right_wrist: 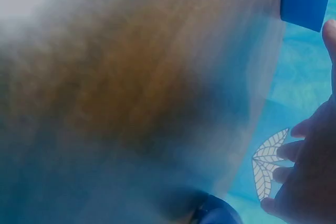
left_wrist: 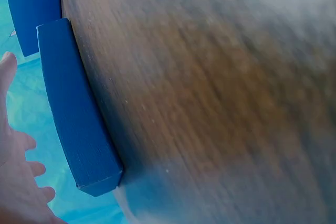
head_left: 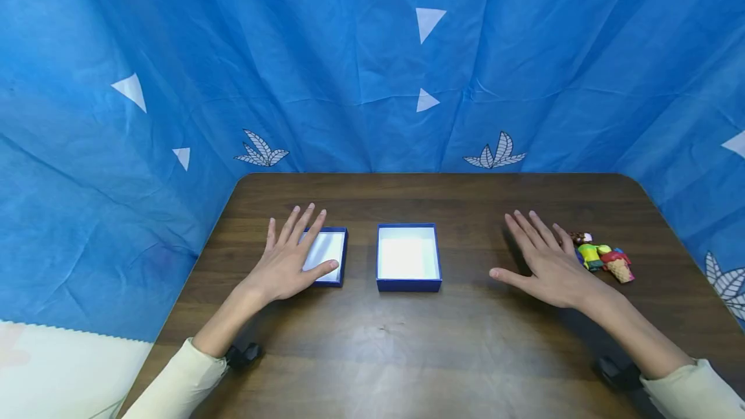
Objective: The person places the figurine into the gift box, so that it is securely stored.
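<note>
My left hand (head_left: pixel 283 268) has its fingers spread, palm down, over the left part of a shallow blue box lid (head_left: pixel 343 257) with a white inside. Part of that lid is hidden beneath the hand. To its right stands a deeper blue box (head_left: pixel 409 286), open at the top and white within. My right hand (head_left: pixel 550 271) is spread in the same way and holds nothing. Just beyond its fingers, on the right, lie small colourful toys: an ice-cream cone (head_left: pixel 620 269), a yellow-green figure (head_left: pixel 590 255) and a brown piece (head_left: pixel 579 237), partly covered by the hand.
Everything lies on a dark wooden table (head_left: pixel 396 354) with rounded far corners. A blue curtain (head_left: pixel 361 63) with leaf and triangle prints hangs behind and around it. Dark wrist devices (head_left: pixel 244 354) sit below both forearms.
</note>
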`<state>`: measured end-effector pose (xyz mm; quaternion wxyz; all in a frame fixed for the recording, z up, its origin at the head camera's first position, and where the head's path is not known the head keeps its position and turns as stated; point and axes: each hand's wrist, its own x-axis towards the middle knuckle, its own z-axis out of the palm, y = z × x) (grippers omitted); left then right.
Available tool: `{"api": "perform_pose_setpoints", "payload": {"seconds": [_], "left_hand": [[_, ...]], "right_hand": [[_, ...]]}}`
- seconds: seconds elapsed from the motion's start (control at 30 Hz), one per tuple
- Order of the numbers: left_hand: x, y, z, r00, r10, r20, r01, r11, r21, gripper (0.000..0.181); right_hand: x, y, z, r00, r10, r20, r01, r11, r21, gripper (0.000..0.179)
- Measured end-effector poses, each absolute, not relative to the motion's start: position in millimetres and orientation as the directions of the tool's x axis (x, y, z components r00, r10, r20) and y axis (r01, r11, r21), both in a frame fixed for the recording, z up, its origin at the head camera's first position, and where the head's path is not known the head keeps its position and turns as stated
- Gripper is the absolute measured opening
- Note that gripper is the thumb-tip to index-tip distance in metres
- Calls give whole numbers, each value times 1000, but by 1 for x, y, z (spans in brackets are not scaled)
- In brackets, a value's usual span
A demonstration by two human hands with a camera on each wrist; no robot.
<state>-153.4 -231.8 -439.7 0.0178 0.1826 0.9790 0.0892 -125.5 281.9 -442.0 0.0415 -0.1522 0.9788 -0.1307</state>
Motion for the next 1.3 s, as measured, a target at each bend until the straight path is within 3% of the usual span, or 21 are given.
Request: {"api": "perform_pose_setpoints", "payload": {"seconds": [0.5, 0.77, 0.93, 1.3], "left_hand": [[-160, -225, -431, -919, 394, 26, 375, 849, 371, 93], [-162, -209, -424, -895, 445, 42, 407, 773, 487, 91], [-161, -202, -424, -894, 445, 49, 405, 757, 512, 91], [-160, -182, -427, -862, 506, 37, 444, 716, 538, 97]], "right_hand": [[-121, 296, -446, -965, -262, -29, -220, 861, -459, 101], [-122, 308, -437, -973, -227, -37, -176, 839, -514, 105], [-125, 314, -434, -970, -235, -65, -163, 822, -545, 108], [-124, 332, -433, -976, -216, 5, -183, 812, -554, 107]]}}
